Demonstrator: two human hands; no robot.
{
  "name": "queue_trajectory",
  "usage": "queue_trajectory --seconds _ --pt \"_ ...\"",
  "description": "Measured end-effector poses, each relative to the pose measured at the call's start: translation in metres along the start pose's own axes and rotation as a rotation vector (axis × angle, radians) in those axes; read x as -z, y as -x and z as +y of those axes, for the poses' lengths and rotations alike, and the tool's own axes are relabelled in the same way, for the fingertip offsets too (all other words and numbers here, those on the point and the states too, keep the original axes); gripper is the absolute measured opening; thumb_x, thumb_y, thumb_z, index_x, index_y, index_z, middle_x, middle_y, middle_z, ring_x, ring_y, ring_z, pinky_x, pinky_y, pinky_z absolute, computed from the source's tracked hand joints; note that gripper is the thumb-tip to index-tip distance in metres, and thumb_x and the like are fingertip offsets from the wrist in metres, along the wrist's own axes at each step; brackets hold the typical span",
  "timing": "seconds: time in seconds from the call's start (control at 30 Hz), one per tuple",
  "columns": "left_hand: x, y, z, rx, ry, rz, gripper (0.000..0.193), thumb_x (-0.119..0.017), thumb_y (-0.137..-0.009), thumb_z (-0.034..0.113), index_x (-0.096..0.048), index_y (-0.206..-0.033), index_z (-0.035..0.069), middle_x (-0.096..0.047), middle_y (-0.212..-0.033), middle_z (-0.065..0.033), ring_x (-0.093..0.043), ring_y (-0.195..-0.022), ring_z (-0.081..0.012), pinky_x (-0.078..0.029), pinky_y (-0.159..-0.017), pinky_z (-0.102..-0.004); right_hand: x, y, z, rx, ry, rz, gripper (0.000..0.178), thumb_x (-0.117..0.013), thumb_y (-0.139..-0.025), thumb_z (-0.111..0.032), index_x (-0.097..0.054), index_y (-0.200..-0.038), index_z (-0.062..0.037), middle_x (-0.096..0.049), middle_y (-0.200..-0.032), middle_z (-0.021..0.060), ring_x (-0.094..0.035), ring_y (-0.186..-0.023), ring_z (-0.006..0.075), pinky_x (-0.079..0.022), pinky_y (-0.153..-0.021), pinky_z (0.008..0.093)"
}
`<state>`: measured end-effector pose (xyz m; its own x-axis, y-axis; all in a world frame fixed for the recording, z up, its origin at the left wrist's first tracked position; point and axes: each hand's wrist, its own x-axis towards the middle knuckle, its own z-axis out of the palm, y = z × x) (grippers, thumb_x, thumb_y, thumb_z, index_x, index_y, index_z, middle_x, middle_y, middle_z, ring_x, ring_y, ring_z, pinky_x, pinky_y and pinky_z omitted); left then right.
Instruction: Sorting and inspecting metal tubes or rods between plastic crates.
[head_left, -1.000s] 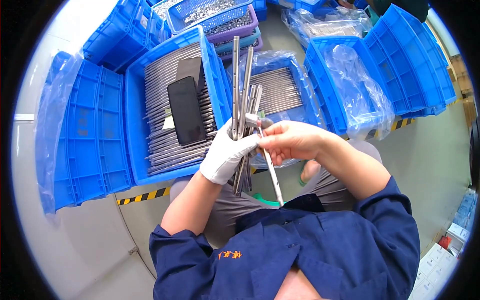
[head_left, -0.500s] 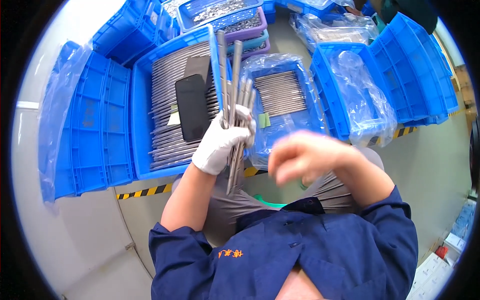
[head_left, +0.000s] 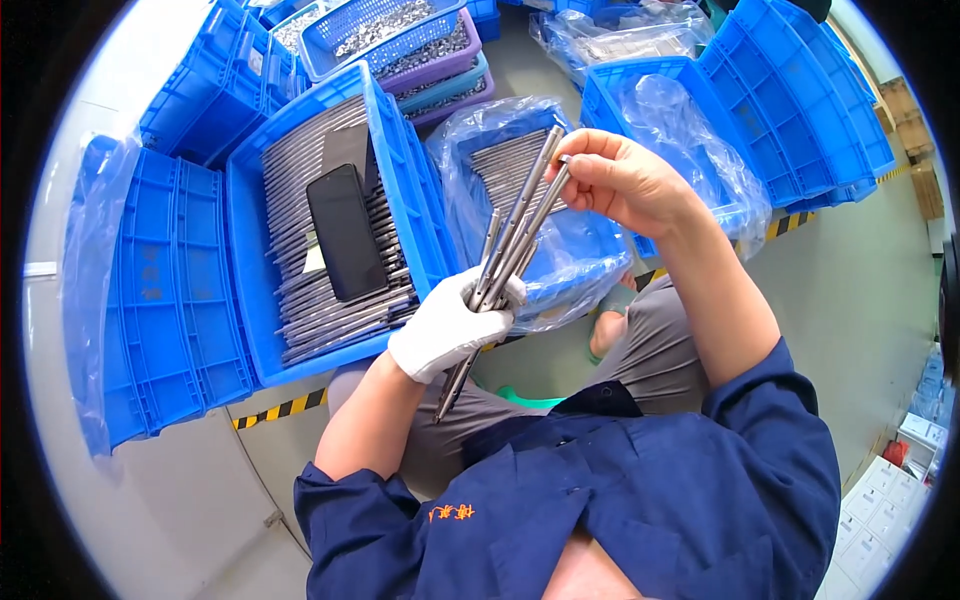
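My left hand (head_left: 452, 325), in a white glove, is closed around a small bundle of metal rods (head_left: 512, 238) with holes along them. The rods slant up to the right in front of my body. At the upper end of one rod, the bare fingers of my right hand (head_left: 622, 178) pinch a small dark ring-like piece (head_left: 565, 160); whether it is seated on the rod I cannot tell. Left of the gloved hand, a blue crate (head_left: 240, 230) holds many similar rods, with a black phone (head_left: 346, 235) lying on top. Behind the bundle, more rods (head_left: 505, 170) lie in a plastic-lined blue crate (head_left: 600, 245).
Stacked baskets (head_left: 440, 52) of small metal parts stand at the back. On the right is a blue crate with clear plastic film (head_left: 690, 130) next to nested blue crates (head_left: 800, 110). Further crates (head_left: 150, 290) line the left. Yellow-black tape (head_left: 285, 408) marks the floor.
My right hand has risen from near my lap to the rods' upper ends, its fingers now pinched. The bundle in my left hand has tilted rightward, and the view has shifted slightly.
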<state>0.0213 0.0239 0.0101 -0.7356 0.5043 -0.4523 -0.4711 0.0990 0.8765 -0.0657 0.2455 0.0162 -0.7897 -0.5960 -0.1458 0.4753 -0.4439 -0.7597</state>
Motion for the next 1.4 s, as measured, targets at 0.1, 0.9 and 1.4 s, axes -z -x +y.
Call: queue_trajectory --seconds 0.1,0.9,1.4 --pt "0.001 0.002 0.0 -0.027 -0.015 0.0 0.02 -0.055 -0.068 0.005 -0.054 -0.088 0.004 -0.05 -0.07 0.0018 -0.045 -0.061 -0.0047 -0.038 -0.056 -0.019 -0.004 0.002 -0.001 0.015 0.073 -0.029 0.015 -0.058 -0.078 -0.012 -0.057 -0.09 -0.0042 -0.059 -0.082 0.004 -0.054 -0.067 0.0075 -0.046 -0.061 0.0201" --pt "-0.001 -0.002 0.003 0.013 0.126 0.151 0.027 -0.061 -0.067 0.012 -0.051 -0.091 0.003 -0.05 -0.069 -0.0001 -0.047 -0.059 -0.0079 -0.041 -0.054 -0.0209 -0.018 -0.003 0.026 -0.058 0.275 0.187 0.019 -0.059 -0.074 -0.011 -0.056 -0.091 -0.0034 -0.057 -0.075 0.0021 -0.051 -0.065 0.0073 -0.041 -0.058 0.0204" --pt "0.005 -0.001 0.011 -0.257 0.278 0.345 0.04 -0.056 -0.071 0.003 -0.045 -0.11 0.005 -0.053 -0.086 -0.0034 -0.05 -0.068 -0.0084 -0.043 -0.06 -0.0209 -0.038 0.005 0.048 -0.489 0.072 -0.18 0.018 -0.056 -0.078 -0.013 -0.053 -0.089 0.001 -0.054 -0.072 0.0048 -0.049 -0.056 0.0084 -0.041 -0.05 0.0186"
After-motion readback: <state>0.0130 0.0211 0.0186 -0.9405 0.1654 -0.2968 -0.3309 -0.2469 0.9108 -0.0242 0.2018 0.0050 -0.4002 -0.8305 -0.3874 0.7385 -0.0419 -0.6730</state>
